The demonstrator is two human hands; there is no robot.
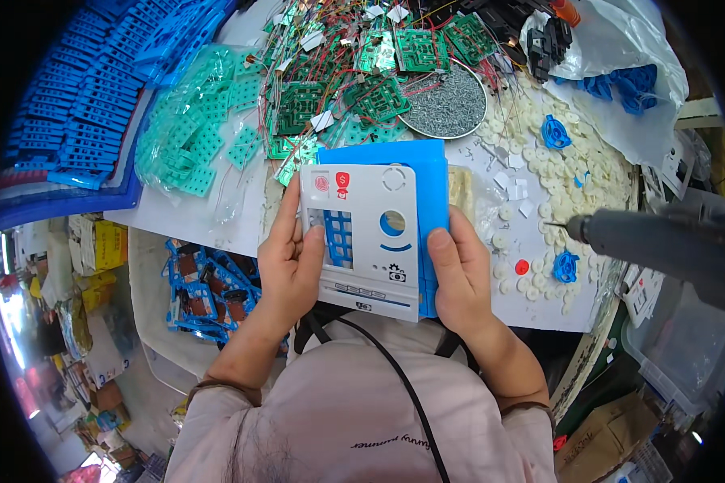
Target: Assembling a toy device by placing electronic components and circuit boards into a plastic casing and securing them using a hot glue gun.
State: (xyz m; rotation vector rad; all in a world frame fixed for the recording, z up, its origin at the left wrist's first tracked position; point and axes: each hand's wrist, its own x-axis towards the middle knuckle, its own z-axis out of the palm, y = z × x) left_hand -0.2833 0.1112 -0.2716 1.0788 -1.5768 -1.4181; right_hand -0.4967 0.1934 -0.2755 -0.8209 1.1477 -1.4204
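A white plastic front panel (pixel 362 197) with printed icons, a large window and a round hole lies over a blue plastic panel (pixel 435 189). My left hand (pixel 288 270) grips the white panel's left edge, thumb on its face. On the other side my right hand (pixel 465 282) is closed round the right edge of the blue panel. Blue latticework shows through the white panel's window. The two panels overlap but look slightly offset; whether they are joined I cannot tell. Fingers behind the panels are hidden.
Green circuit boards with wires (pixel 298 107), a round dish of screws (pixel 447 101) and bagged green pieces (pixel 193 153) lie beyond my hands. Small cream discs (pixel 596 173) cover the right side, under a dark power screwdriver (pixel 652 241). Blue panels (pixel 72 105) are stacked left, above a bin (pixel 149 310).
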